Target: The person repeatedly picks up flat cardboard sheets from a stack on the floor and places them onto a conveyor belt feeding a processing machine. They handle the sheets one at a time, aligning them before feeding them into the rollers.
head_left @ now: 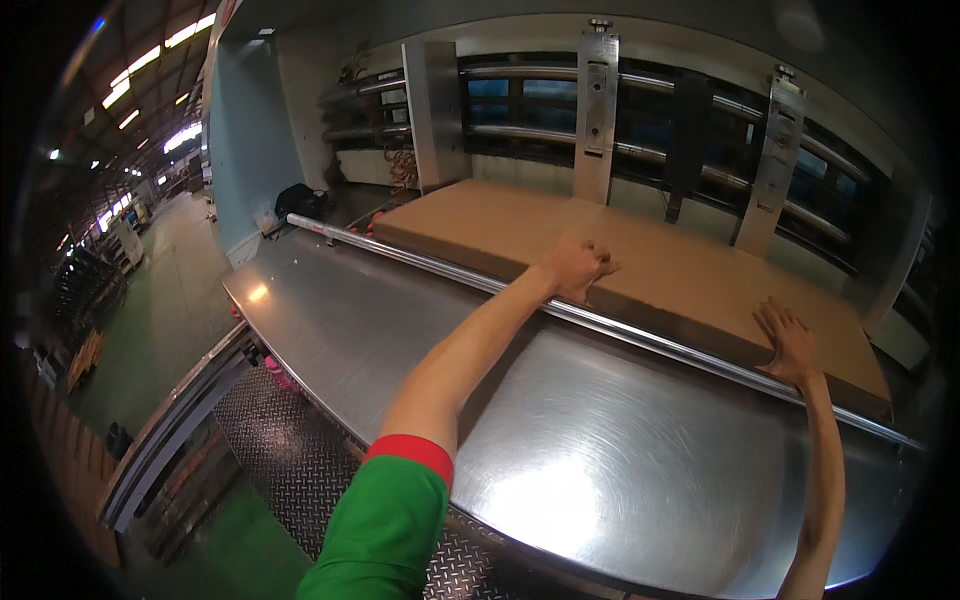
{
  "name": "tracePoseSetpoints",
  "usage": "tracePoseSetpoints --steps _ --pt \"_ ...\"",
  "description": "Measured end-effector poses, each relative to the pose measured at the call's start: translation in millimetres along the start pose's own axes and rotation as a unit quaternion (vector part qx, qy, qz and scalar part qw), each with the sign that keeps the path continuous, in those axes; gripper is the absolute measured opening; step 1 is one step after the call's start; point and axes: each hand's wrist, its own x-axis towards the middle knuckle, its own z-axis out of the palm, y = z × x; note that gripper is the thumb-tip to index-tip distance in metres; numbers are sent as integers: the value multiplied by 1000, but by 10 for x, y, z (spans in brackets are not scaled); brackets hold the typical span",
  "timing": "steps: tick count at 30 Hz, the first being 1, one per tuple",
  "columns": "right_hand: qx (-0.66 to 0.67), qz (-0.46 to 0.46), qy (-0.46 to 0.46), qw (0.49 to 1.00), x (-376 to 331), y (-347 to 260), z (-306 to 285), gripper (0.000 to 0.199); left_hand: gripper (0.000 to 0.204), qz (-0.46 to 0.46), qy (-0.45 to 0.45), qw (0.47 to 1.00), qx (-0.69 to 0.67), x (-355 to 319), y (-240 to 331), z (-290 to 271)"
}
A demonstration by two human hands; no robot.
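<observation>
A wide, thick brown block of cardboard, likely stacked sheets [480,215], lies flat behind a round metal bar [430,264]. My left hand [578,270] is at the block's near edge, around its middle. Its fingers are bent and loosely apart, with the thumb down by the front side. Farther right, my right hand [790,342] rests against the same near edge with fingers spread. Neither hand is wrapped around anything. Both forearms reach over a shiny metal table [640,450] and across the bar.
Upright metal plates [597,120] and another bracket [772,165] stand behind the cardboard on horizontal rails. A pale blue machine wall [255,130] rises at the left. Below lies a diamond-plate step [275,435], beside a curved metal rail [185,420].
</observation>
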Motion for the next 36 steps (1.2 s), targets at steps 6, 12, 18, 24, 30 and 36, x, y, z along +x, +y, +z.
tracePoseSetpoints --steps 6,12,18,24,30,36 --pt "-26 -7 -152 988 136 40 190 71 73 -7 -42 999 24 117 59 369" --pt "-12 -30 -164 986 194 141 408 67 70 49 -98 992 -57 190 -4 513" --pt "-84 -97 -166 978 201 169 450 69 79 57 -139 987 -53 221 18 477" --pt "-52 -109 -170 978 116 332 630 71 81 100 -183 974 -91 117 6 317" --pt "-72 -101 -132 984 129 322 642 82 116 4 -233 947 -223 191 -38 384" --pt "-26 -65 -155 985 148 242 636 86 119 -8 -240 939 -248 176 -103 485"
